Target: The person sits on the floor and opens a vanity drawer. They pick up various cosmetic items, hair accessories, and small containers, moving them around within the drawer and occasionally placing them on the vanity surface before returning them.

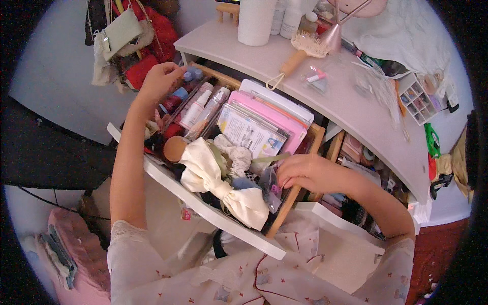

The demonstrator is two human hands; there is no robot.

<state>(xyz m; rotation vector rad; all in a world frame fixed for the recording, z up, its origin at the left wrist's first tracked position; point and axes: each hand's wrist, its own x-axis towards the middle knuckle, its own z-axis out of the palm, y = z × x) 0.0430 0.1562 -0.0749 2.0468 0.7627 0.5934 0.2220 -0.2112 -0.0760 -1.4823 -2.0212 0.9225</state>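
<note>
A pulled-out drawer (213,211) lies before me, packed with small goods. At its far left corner my left hand (162,80) reaches in beside small blue-capped containers (193,73); whether it grips one is hidden. Over the right wooden side, my right hand (305,173) has its fingers bent at a clear plastic bag (272,200), and I cannot tell if they pinch it. In front lies a cream satin hair bow (221,188) next to a lace scrunchie (238,154). Behind are a pink folder (295,139), a printed sheet in a clear case (248,129) and a spray bottle (196,108).
The white desk top (217,42) overhangs the drawer's back. On it are a paddle hairbrush (295,61), a white cylinder (255,23) and a compartment box (417,99). A second open drawer (339,228) stands at right. Bags (124,32) hang at upper left.
</note>
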